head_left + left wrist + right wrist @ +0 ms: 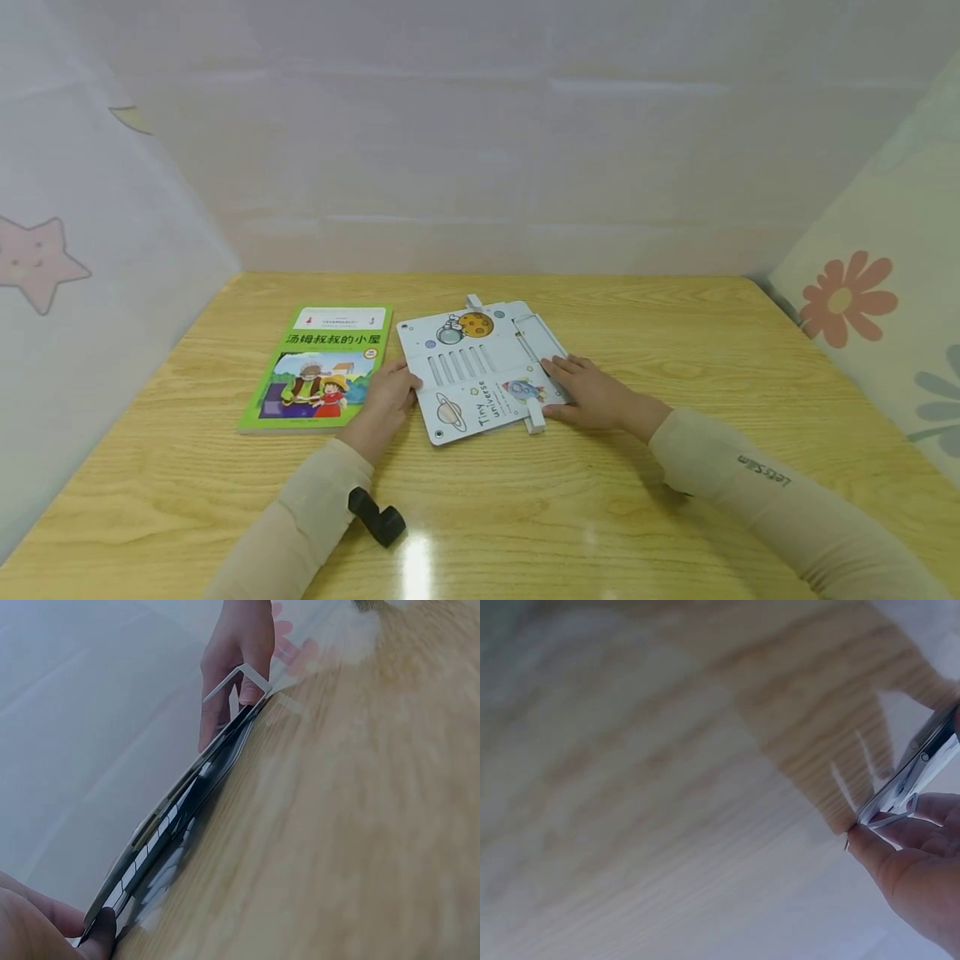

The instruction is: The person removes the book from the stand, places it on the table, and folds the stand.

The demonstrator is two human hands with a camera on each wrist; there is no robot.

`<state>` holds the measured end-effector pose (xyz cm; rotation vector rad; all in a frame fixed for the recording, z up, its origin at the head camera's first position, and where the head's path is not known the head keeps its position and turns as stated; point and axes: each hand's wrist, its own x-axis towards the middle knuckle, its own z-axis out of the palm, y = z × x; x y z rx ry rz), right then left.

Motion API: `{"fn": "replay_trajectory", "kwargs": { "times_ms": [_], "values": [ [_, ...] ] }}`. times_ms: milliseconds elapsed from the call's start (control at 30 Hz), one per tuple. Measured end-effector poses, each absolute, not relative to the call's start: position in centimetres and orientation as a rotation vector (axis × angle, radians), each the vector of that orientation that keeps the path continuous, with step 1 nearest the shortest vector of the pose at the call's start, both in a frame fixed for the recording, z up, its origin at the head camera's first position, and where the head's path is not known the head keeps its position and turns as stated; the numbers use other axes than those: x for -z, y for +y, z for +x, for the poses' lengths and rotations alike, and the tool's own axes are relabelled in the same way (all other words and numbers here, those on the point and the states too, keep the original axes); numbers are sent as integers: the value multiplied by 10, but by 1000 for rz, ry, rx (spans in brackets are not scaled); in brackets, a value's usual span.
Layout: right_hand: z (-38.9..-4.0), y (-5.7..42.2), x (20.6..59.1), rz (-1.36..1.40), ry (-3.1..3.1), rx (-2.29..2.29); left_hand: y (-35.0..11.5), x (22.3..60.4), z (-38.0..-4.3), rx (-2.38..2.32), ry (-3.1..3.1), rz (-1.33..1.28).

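A white folding book stand (pixel 457 379) printed with planets, a rocket and "Tiny universe" lies tilted between the two hands in the head view. My left hand (pixel 386 400) grips its left edge; the left wrist view shows the thumb and fingers (pixel 45 919) pinching the layered panels. At the right edge, my right hand (pixel 596 396) holds the stand, fingers over the top and thumb near the lower corner. White clips stick out at the near edge (pixel 535 415) and far edge (pixel 474 302). Edge-on, the stacked panels (pixel 172 814) show a narrow gap.
A green-bordered picture book (pixel 322 367) lies flat left of the stand, close by the left hand. The wooden table (pixel 675 517) reaches back to a pale curtain wall (pixel 480 167). A black strap (pixel 378 517) hangs from the left sleeve.
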<state>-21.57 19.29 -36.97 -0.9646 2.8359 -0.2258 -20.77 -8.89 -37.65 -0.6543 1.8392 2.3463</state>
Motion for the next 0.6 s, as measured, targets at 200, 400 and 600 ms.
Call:
{"fn": "replay_trajectory", "kwargs": {
  "times_ms": [200,400,600],
  "values": [
    [-213,189,370,-933,2863,224,-90,379,-213,-2235,1962,-669],
    [-210,187,370,-911,2888,229,-89,376,-217,-2117,2091,-664],
    [-208,185,371,-897,2901,211,-89,374,-223,-2010,2178,-629]
  ]
}}
